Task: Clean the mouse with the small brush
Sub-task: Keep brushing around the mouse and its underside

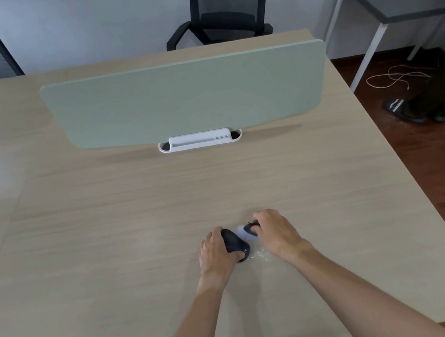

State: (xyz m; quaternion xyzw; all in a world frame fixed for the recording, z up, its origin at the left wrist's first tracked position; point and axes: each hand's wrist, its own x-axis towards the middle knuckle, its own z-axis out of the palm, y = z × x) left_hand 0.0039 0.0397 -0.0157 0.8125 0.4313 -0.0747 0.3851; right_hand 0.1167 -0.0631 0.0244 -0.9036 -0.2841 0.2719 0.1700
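Mid-scrub: my left hand (214, 252) grips the mouse (234, 243), right hand (275, 232) pinches the brush (247, 230). Next, probably short strokes along its side.

Two bare, sleeveless forearms, no rings
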